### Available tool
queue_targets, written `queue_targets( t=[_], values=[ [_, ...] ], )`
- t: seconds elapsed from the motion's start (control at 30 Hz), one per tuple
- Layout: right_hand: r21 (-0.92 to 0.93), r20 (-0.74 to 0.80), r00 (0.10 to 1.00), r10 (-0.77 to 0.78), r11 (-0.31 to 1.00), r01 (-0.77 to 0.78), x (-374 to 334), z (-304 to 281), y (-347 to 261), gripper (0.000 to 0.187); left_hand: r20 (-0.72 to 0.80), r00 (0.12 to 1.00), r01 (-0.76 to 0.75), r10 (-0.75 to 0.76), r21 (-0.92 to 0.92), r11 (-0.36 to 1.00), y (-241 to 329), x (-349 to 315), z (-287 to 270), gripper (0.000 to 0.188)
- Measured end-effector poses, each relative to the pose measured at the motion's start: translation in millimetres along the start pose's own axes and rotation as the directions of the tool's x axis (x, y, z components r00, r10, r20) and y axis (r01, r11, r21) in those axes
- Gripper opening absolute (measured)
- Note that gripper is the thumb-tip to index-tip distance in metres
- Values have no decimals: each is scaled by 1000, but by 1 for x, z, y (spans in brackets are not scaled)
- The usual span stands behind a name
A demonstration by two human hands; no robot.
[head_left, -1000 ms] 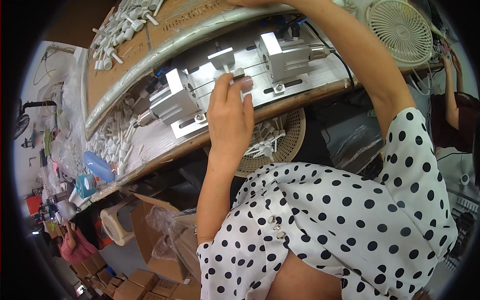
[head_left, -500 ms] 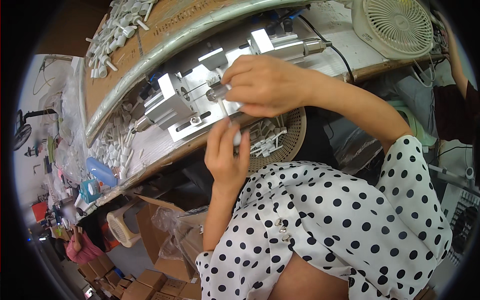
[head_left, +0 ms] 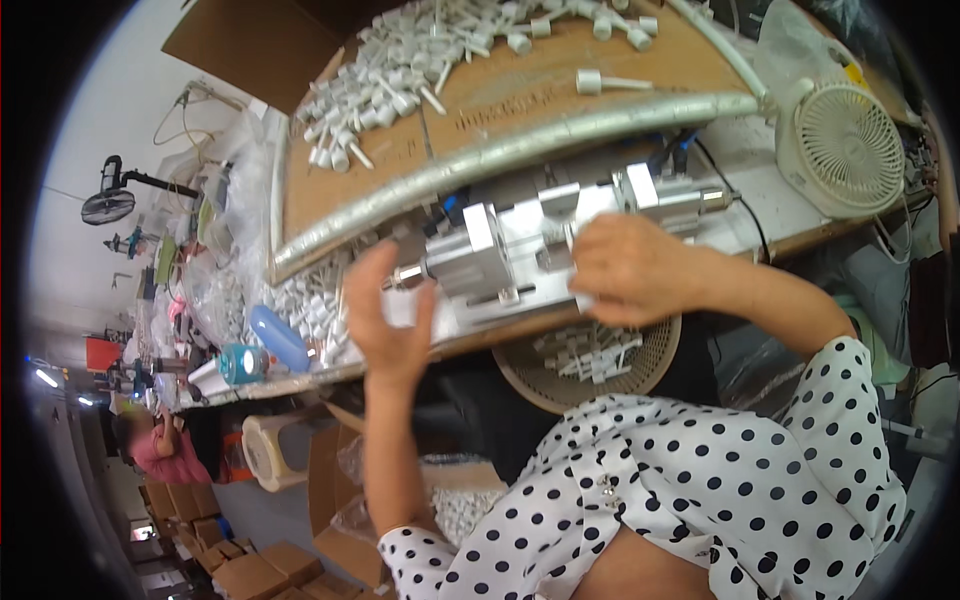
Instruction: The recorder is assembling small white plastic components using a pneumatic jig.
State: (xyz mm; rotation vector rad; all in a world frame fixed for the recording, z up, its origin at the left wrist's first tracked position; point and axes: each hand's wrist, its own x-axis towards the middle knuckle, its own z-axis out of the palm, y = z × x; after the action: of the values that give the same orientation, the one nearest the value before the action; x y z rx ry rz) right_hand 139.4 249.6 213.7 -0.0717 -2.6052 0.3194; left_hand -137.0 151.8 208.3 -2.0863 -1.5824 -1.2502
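Spreading wide fingers [head_left: 371, 270], your left hand [head_left: 387, 322] hangs just right of white stemmed caps [head_left: 318, 312]; any grip by your right hand [head_left: 632, 268] is unclear.

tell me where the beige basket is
In the head view, the round beige basket is right of centre, below the bench's wooden front edge and the right hand, with white plastic parts in it.

A white bench [head_left: 785, 226] bears a metal fixture [head_left: 488, 250], a fan [head_left: 845, 145], a blue case [head_left: 280, 338] and, seemingly, loose white parts [head_left: 320, 308].
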Motion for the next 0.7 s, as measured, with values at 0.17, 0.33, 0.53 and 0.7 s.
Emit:
queue_targets(
  t=[0.17, 0.33, 0.53, 0.7],
  values=[
    [-44, -52, 995, 81, 996, -84, -6, -38, 28, 23, -28, 998, -51, 62, 281, 958, -140, 86, -12, 49],
    [-310, -407, 865, 294, 846, -434, -11, -105, 165, 32, -87, 908, 415, -410, 53, 908, -262, 148, -7, 46],
    [-105, -384, 691, 613, 714, -692, 2, -118, 290, 50, 84, 937, 347, -339, -118, 930, -316, 188, 54, 49],
    [330, -295, 530, 795, 605, -725, 33, -114, 349, 71, 242, 878, 471, -414, -273, 839, -312, 218, 88, 52]
  ],
)
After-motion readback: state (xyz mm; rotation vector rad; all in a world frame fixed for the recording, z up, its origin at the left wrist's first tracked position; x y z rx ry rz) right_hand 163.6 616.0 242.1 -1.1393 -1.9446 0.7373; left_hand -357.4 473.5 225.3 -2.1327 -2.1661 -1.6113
